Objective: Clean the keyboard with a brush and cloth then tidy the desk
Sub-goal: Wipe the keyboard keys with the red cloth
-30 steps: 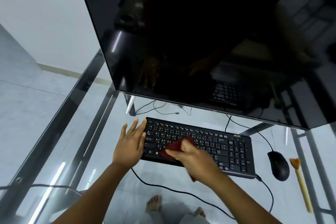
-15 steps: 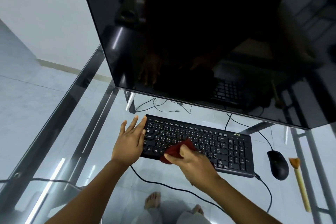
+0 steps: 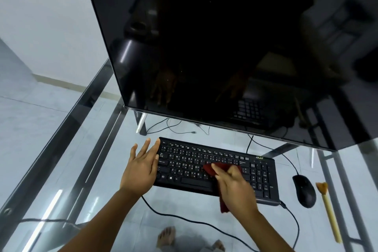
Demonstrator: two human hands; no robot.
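A black keyboard lies on the glass desk below the monitor. My right hand holds a dark red cloth and presses it on the keys near the keyboard's middle; a corner of the cloth hangs below the wrist. My left hand lies flat with straight fingers against the keyboard's left end. A brush with a pale yellow handle and brown bristles lies at the far right of the desk, apart from both hands.
A large dark monitor looms over the back of the desk. A black mouse sits between keyboard and brush. The keyboard cable loops across the front. Feet show through the glass below.
My right hand has slid the cloth rightward from the keyboard's lower left toward its middle. My left hand has stayed at the left end.
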